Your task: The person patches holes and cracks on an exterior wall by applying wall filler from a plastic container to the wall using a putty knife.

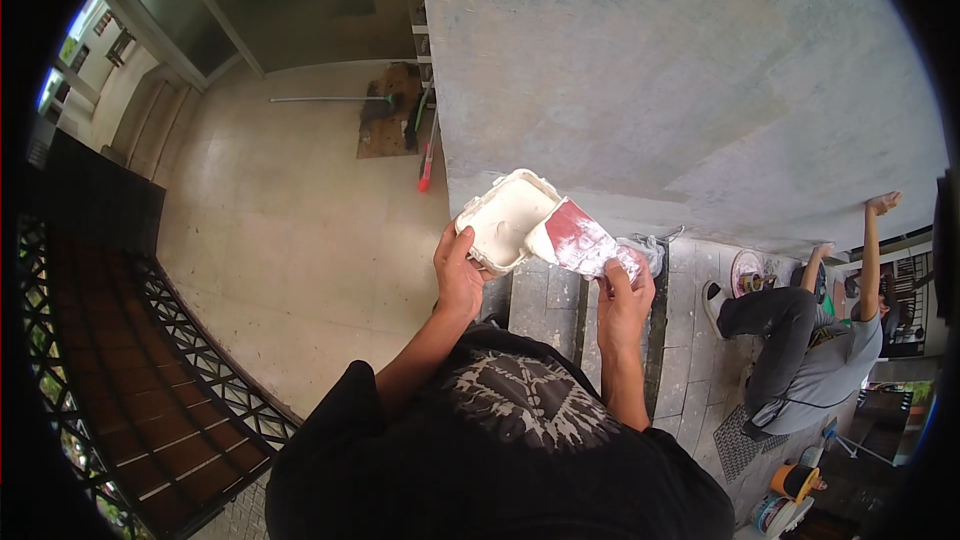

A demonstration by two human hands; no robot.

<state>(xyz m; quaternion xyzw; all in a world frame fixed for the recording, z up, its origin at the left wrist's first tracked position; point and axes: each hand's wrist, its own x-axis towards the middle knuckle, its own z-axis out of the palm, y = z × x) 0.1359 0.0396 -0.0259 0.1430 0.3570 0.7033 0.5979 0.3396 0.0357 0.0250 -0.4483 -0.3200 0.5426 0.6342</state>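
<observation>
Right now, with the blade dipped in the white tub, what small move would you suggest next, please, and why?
Probably draw the red, putty-smeared scraper blade up out of the white plastic tub: its tip sits in the putty, the left hand steadies the tub, the right hand grips the handle, and the grey wall is close ahead.

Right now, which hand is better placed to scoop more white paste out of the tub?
Probably the right hand: it grips the red scraper, whose blade already dips into the white tub. The left hand is busy gripping the tub's side.
</observation>
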